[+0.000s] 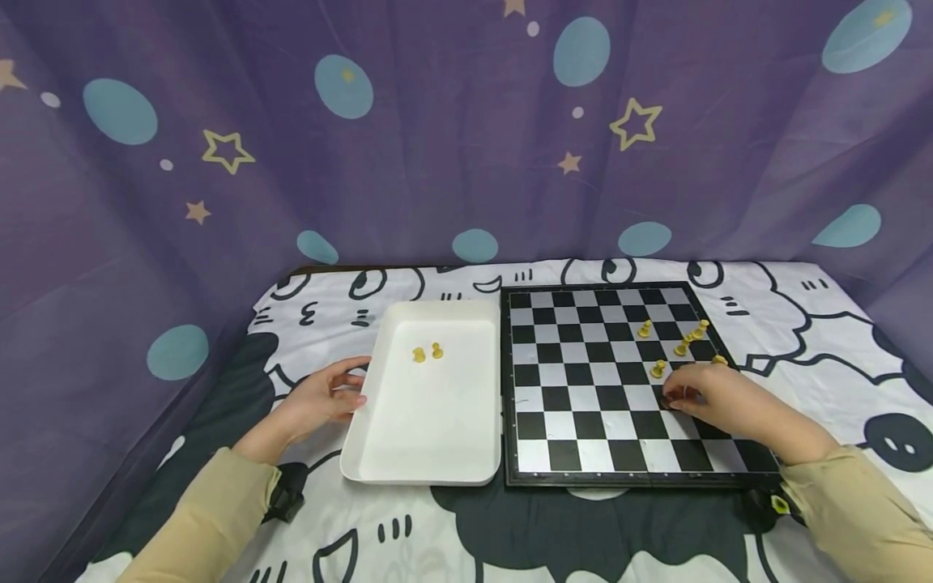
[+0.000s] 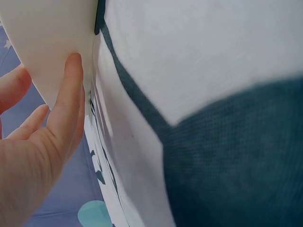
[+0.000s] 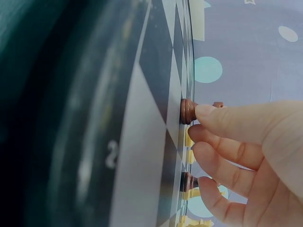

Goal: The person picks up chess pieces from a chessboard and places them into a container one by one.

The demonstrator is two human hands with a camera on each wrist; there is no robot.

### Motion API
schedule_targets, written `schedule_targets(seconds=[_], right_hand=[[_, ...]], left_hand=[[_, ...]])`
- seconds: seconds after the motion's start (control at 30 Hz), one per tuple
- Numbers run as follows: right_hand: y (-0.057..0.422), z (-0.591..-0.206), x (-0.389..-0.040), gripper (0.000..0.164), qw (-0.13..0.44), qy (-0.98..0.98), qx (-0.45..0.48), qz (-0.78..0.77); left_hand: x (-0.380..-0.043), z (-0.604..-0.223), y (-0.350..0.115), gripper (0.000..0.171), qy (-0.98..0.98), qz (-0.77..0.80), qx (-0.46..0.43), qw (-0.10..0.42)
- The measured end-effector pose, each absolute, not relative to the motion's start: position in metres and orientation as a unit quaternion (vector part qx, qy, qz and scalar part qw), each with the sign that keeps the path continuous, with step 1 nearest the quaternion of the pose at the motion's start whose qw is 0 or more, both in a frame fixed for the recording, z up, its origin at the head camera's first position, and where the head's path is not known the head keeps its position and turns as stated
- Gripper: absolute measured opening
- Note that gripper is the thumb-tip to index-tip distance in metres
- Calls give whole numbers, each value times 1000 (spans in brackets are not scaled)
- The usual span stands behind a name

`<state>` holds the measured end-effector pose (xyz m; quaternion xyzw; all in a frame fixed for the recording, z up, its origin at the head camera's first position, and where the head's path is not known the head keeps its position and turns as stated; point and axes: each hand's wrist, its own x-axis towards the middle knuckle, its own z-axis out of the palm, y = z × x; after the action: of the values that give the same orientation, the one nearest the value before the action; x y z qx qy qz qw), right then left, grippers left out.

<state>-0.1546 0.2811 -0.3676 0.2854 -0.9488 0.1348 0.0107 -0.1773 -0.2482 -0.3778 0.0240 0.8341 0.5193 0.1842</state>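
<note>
In the right wrist view, my right hand (image 3: 236, 156) pinches a brown chess piece (image 3: 188, 111) near its top, between thumb and index finger. Its base stands against the chessboard (image 1: 568, 376). A second brown piece (image 3: 185, 181) is by the lower fingertips. In the head view, yellow chess pieces surround this hand: one just left (image 1: 658, 369), others further back (image 1: 645, 329). My left hand (image 1: 318, 402) is at the left side of a white tray (image 1: 430, 437), its loosely extended fingers (image 2: 72, 90) touching the outer wall. Two small yellow pieces (image 1: 436, 351) lie in the tray.
The tray and the board stand side by side on a cartoon-printed cloth (image 1: 394, 534). A purple curtain (image 1: 452, 178) with stars and ovals hangs behind. Two more yellow pieces (image 1: 700, 329) are close together near the board's right edge.
</note>
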Motion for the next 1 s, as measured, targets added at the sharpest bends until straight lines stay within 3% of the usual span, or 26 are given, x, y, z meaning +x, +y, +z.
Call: schedule_targets(seconds=[0.27, 1.0], right_hand=[[279, -362, -155, 13, -14, -953, 264, 150], [263, -346, -155, 14, -1, -947, 282, 152]], left_hand=[[-177, -379, -249, 69, 833, 521, 20, 185], [-175, -374, -247, 68, 835, 514, 24, 195]])
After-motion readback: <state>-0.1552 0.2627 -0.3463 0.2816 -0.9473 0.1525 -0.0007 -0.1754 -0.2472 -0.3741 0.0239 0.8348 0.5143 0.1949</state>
